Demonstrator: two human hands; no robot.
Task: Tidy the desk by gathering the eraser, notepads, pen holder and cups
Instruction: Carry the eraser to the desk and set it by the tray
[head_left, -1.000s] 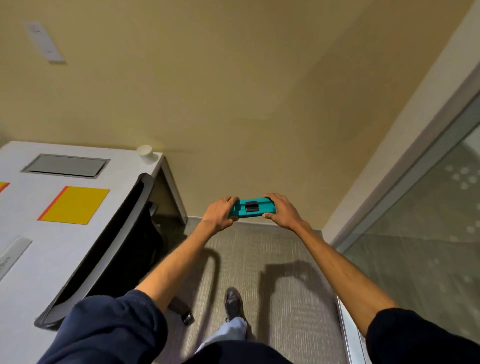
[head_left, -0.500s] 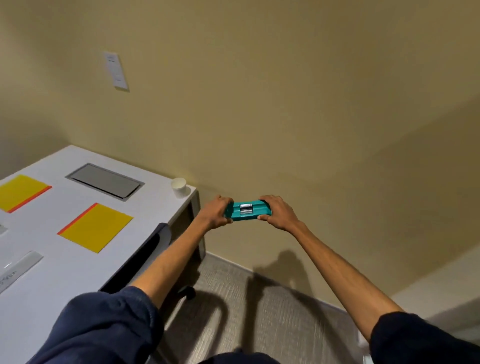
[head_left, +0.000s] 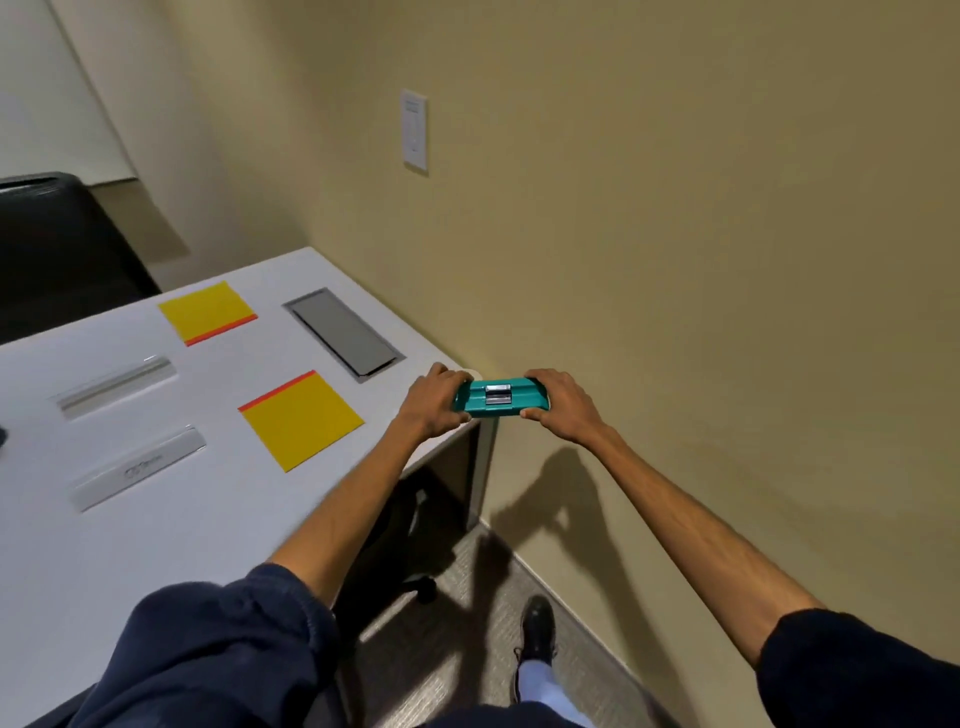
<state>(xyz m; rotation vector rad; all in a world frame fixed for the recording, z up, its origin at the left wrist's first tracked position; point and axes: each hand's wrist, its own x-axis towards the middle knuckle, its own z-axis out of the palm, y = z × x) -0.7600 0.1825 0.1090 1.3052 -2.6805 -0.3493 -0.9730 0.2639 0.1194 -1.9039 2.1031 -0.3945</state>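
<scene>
Both hands hold a teal rectangular device (head_left: 501, 397) with a metal middle, out in front of me above the desk's right corner. My left hand (head_left: 434, 402) grips its left end and my right hand (head_left: 563, 402) its right end. Two yellow notepads with orange edges lie on the white desk (head_left: 156, 530): one near (head_left: 301, 421), one farther back (head_left: 208, 312). A small white cup (head_left: 470, 374) at the desk corner is almost hidden behind my left hand and the device.
Two clear plastic rulers (head_left: 117, 387) (head_left: 137, 467) lie left of the notepads. A grey cable hatch (head_left: 343, 335) is set into the desk. A black chair (head_left: 62, 249) stands at the far side, another under the desk edge (head_left: 405, 545). The wall is close on the right.
The view has swung left and up, bringing more of the desk into sight. Both hands keep hold of the teal device, which now hangs over the desk corner in front of the cup.
</scene>
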